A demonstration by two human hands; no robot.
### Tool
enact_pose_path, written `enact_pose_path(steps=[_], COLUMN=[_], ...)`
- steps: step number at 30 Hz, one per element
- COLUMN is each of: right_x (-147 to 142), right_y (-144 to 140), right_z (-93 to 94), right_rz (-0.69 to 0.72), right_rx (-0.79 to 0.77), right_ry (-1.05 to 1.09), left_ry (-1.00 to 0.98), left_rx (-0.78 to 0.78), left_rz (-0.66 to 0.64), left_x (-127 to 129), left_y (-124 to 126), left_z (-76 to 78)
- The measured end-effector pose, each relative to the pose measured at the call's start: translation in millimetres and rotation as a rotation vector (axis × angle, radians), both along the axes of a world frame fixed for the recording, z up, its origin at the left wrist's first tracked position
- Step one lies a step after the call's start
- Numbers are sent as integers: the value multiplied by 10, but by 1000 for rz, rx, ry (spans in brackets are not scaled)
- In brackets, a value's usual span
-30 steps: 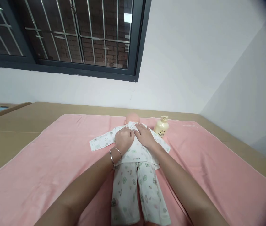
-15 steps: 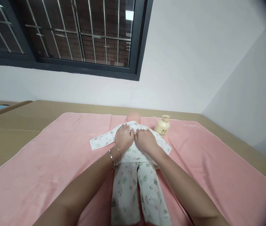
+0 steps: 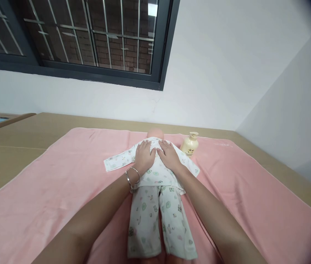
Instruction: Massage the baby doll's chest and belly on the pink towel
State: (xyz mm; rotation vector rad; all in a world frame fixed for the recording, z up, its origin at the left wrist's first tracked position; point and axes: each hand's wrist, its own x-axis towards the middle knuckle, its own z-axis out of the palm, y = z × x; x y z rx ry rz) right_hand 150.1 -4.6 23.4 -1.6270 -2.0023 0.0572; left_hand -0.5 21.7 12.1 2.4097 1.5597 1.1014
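Doll (image 3: 156, 183) on its back mid-towel (image 3: 61, 190), head toward the wall, dressed in a printed top (image 3: 116, 163) and trousers (image 3: 147, 223). Left hand (image 3: 144, 156) and right hand (image 3: 169, 156) down on the chest, side by side, thumbs nearly meeting over the top's front — palms flat, fingers spread, nothing pinched or gripped. Read as a pressing or smoothing of the top across the chest, just under the collar. Bracelet (image 3: 132, 176) on the left wrist, close by the top's hem. Sleeves laid out to either side, flat on the towel; trouser legs straight, running back toward the camera between the forearms. Bottle (image 3: 190, 144) upright just beyond the far sleeve, near the right hand but apart from it. Towel spread over a tan table (image 3: 12, 146); barred window (image 3: 89, 36) above. Next move, by judgement: fingertips rather than palms for any finer work at the front — light touch on thin cloth, doll kept square on the towel, right forearm kept wide of that bottle.
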Motion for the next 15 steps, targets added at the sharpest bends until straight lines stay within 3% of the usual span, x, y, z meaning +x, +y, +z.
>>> enact_pose_path(steps=[10, 15], right_x=[-1, 4], right_y=[-8, -1], right_z=[-1, 9], right_rz=[9, 7], right_rx=[31, 11], right_ry=[19, 20], left_ry=[-1, 148], left_rx=[18, 84], left_rz=[6, 42], left_x=[-4, 5], left_y=[-27, -146], left_z=[47, 177])
